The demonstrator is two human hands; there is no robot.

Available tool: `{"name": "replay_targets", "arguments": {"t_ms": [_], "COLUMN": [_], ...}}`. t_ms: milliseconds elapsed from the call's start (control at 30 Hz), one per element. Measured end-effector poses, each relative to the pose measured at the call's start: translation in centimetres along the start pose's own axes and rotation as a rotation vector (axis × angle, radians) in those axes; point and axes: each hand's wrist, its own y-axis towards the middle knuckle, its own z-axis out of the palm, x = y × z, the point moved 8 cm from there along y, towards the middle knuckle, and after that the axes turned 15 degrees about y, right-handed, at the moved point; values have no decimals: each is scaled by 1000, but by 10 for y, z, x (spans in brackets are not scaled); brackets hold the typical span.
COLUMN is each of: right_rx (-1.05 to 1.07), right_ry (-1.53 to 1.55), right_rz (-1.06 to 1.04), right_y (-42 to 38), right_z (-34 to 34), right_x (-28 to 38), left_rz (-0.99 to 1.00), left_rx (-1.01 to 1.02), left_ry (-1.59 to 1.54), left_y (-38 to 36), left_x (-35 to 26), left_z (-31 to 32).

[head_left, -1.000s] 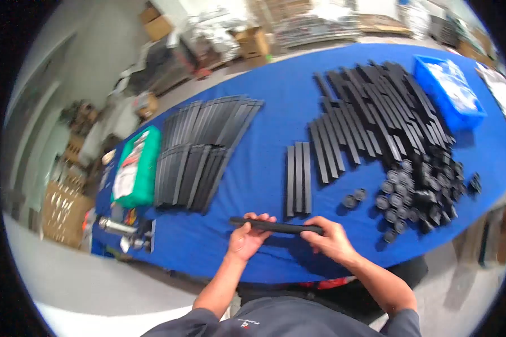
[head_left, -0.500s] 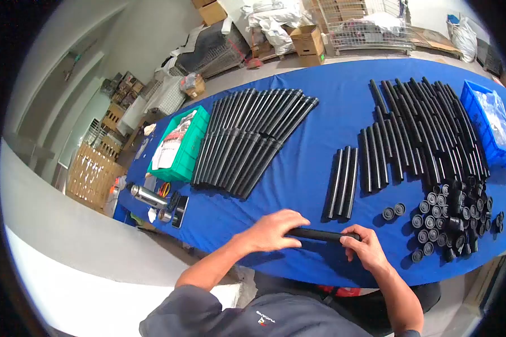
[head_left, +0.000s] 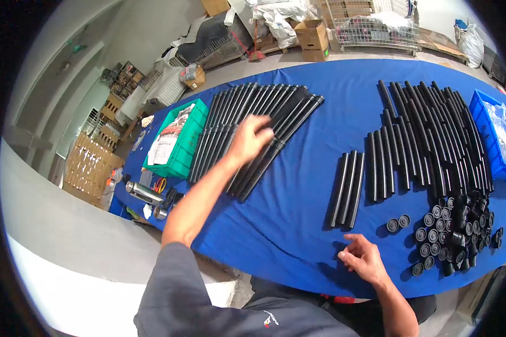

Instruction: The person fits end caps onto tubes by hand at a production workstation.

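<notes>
My left hand point(head_left: 250, 140) is over the fanned rows of black tubes point(head_left: 225, 126) on the left side of the table. Its fingers are round the near end of a black tube point(head_left: 289, 104), which is blurred and lies over the upper right of the rows. My right hand point(head_left: 365, 259) is near the front edge with nothing in it, thumb and forefinger apart, the other fingers curled. Just beyond it lie several shorter black tubes point(head_left: 349, 188) side by side. Two round black caps point(head_left: 398, 223) sit to its right.
A green crate point(head_left: 195, 126) with printed sheets, a metal flask point(head_left: 144, 192) and orange-handled scissors point(head_left: 161, 185) are at the left. On the right are many black tubes point(head_left: 427, 129), a heap of black caps point(head_left: 444, 224) and a blue bin point(head_left: 492, 135) with clear plastic.
My left hand has moved away up and left with the black tube, from the front of the table to the fanned rows. My right hand has let go of the tube and stayed near the front.
</notes>
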Motion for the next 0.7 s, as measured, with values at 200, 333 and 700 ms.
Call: {"name": "replay_targets", "arguments": {"t_ms": [200, 333, 700], "right_rx": [-51, -35, -67], "right_ry": [-31, -126, -65], "right_rz": [28, -19, 44], "right_y": [4, 4, 5], "right_z": [-8, -12, -16], "right_x": [2, -2, -3], "left_rz": [-421, -498, -687], "left_rx": [-34, 3, 59], "left_ry": [165, 362, 543], "left_y": [115, 128, 118], "left_x": [173, 202, 233], "left_z": [61, 90, 129]}}
